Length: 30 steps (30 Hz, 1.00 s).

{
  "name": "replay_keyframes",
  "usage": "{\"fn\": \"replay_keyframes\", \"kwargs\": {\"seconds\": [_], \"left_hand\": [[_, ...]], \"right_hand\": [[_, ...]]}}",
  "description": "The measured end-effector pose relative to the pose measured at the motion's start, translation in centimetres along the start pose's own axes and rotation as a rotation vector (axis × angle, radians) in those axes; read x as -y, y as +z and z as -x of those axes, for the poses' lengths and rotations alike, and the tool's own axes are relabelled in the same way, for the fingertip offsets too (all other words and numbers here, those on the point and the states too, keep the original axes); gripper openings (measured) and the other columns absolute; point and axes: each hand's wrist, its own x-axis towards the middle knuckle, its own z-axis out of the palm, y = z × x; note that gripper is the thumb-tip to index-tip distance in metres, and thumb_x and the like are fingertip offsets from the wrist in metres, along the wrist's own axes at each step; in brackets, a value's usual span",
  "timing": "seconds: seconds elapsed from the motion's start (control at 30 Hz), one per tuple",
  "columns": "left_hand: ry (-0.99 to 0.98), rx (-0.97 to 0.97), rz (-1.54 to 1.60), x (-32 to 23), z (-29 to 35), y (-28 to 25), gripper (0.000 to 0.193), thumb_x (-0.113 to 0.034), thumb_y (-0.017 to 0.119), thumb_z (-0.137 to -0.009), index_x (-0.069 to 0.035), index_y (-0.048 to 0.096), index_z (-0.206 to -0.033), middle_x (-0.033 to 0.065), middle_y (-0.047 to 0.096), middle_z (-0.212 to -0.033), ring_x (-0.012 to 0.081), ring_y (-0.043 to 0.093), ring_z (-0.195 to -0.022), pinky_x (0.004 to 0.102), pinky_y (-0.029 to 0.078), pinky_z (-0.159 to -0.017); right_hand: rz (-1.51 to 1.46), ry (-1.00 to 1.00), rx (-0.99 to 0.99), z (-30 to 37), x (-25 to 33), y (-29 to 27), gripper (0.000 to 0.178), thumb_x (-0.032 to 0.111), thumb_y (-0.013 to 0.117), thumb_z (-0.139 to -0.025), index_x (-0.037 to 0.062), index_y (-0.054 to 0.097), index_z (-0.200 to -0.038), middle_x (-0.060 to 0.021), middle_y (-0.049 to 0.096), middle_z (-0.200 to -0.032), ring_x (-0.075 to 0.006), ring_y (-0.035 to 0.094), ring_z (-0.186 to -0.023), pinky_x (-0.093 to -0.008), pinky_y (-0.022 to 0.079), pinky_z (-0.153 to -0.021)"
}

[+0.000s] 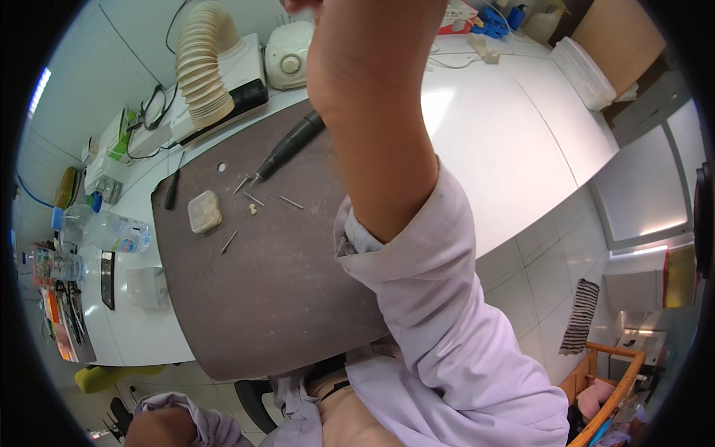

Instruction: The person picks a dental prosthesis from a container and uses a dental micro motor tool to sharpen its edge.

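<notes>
My right arm stretches forward over the mat, and my right hand (365, 45) reaches the upper edge beside a cream control box with a knob (289, 63). Its fingers are mostly cut off. Of my left arm only a bare part below the rolled sleeve shows at the lower left; that hand is out of the picture. On the brown mat (275, 298) lies a dark rotary handpiece (294, 141), partly behind my right arm. Near its tip are several thin metal burs (291, 202), small cream pieces (253, 210) and a clear little box (205, 211) with cream contents.
A beige corrugated hose (201, 67) rises from a white unit at the back left. Plastic bottles (119, 232), a clear container (145, 287) and a black-handled tool (172, 190) are on the left. A white lidded bin (585, 74) stands far right.
</notes>
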Motion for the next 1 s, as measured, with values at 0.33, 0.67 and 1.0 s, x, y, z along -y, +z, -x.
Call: {"fn": "replay_keyframes", "kwargs": {"seconds": [0.33, 0.67, 1.0], "left_hand": [[-1.01, -0.691, -1.4, 9.1, 14.6, -12.6, 0.076, -0.027, 0.091, -0.077, -0.007, 0.058, -0.142, 0.0153, 0.056, -0.149, 0.0347, 0.048, -0.143, 0.0447, 0.041, -0.117], [-0.621, -0.695, -1.282, 11.2, 11.5, -11.1, 0.076, -0.013, 0.092, -0.069, -0.007, 0.063, -0.14, 0.015, 0.066, -0.132, 0.0343, 0.065, -0.123, 0.0413, 0.053, -0.102], [-0.531, -0.718, -1.005, 12.2, 12.8, -9.5, 0.089, -0.014, 0.092, -0.073, -0.005, 0.052, -0.152, 0.0164, 0.067, -0.134, 0.0309, 0.068, -0.119, 0.0405, 0.054, -0.103]], "right_hand": [[0.194, -0.258, 0.307, 2.5, 0.2, 2.2, 0.023, 0.021, 0.061, -0.101, 0.0004, 0.066, -0.108, -0.0086, 0.064, -0.084, -0.0143, 0.057, -0.07, -0.0277, 0.046, -0.063], [1.015, 0.026, 0.906, 12.7, -7.6, -4.0, 0.045, 0.019, 0.087, -0.081, 0.0111, 0.067, -0.122, -0.0112, 0.066, -0.122, -0.0351, 0.066, -0.107, -0.0435, 0.057, -0.087], [1.003, 0.03, 1.034, 12.6, -8.1, -4.9, 0.053, 0.013, 0.089, -0.07, 0.0098, 0.068, -0.119, -0.013, 0.067, -0.124, -0.0345, 0.067, -0.111, -0.0427, 0.057, -0.09]]}}
